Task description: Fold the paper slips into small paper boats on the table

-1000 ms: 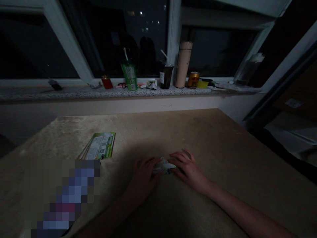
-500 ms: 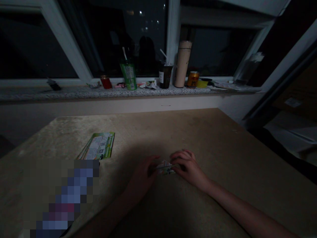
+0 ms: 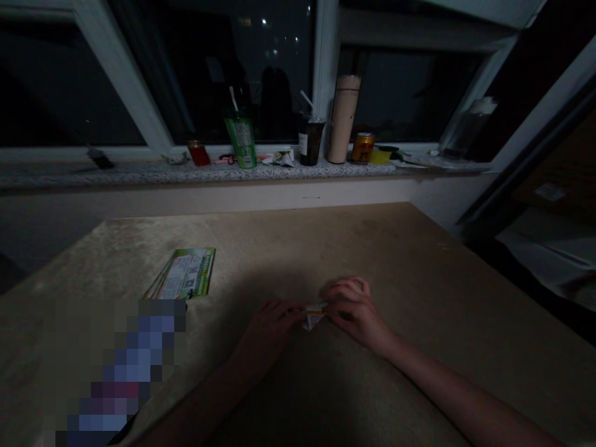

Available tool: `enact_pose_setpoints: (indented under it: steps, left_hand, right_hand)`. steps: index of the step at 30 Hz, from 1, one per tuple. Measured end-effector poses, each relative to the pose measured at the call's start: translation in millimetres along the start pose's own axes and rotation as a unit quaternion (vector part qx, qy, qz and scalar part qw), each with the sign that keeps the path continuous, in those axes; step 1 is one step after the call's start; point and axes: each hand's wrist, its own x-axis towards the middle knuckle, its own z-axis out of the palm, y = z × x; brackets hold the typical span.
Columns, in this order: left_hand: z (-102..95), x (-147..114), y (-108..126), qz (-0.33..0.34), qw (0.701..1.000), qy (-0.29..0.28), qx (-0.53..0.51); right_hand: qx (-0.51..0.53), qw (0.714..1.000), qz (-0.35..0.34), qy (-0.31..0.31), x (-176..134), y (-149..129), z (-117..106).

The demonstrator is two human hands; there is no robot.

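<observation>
Between my hands, low over the middle of the table, is a small folded piece of printed paper [image 3: 315,315], pale with an orange strip and a corner pointing toward me. My left hand [image 3: 274,323] pinches its left side with fingers pressed together. On the right side, my right hand [image 3: 351,310] grips the paper between thumb and forefinger, its other fingers curled above. The fingertips cover both ends of the paper. To the left lies a fanned stack of green and white printed leaflets [image 3: 186,273], apart from both hands.
A blurred-out blue object [image 3: 135,366] lies at the left front of the table [image 3: 419,279]. Along the windowsill [image 3: 153,180] stand a red jar [image 3: 198,153], a green cup [image 3: 242,139], a dark cup with a straw [image 3: 310,143], a tall flask [image 3: 344,121] and an orange can [image 3: 362,149].
The folded paper has been turned, so its point now faces me instead of away. My left hand's fingers have moved right over its left end; the right hand has barely shifted.
</observation>
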Motion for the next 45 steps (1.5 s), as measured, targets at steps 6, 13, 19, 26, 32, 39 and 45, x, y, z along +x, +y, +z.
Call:
enact_pose_setpoints:
  steps: [6,13,19,26,32,39,45]
  left_hand:
    - [-3.8,0.7,1.9,0.002,0.999,-0.038,0.037]
    - [-5.7,-1.2,1.6,0.015,0.996,-0.07,0.059]
    - [-5.9,-3.4,6.2,-0.005,0.997,-0.061,0.052]
    - [-8.8,-5.8,25.1,-0.043,0.999,-0.007,0.027]
    - [-1.9,-11.1,33.1,0.017,0.999,-0.039,0.007]
    - [5.0,-17.7,37.2,0.006,0.996,-0.09,0.01]
    - [6.4,-18.1,42.1,-0.008,0.992,-0.127,0.001]
  right_hand:
    - [-0.01,0.998,-0.01,-0.064,2.1,0.1,-6.9]
    - [0.009,0.995,0.026,-0.099,3.2,5.5,-8.8]
    - [0.028,0.994,0.053,-0.088,3.3,9.1,-6.1]
    - [0.039,0.99,0.051,-0.125,4.2,8.3,-9.3]
    - [0.031,0.989,0.034,-0.142,5.4,5.9,-15.0]
    - [0.037,0.987,0.045,-0.147,7.0,8.8,-13.1]
    - [0.06,0.983,0.094,-0.146,7.6,13.9,-6.9]
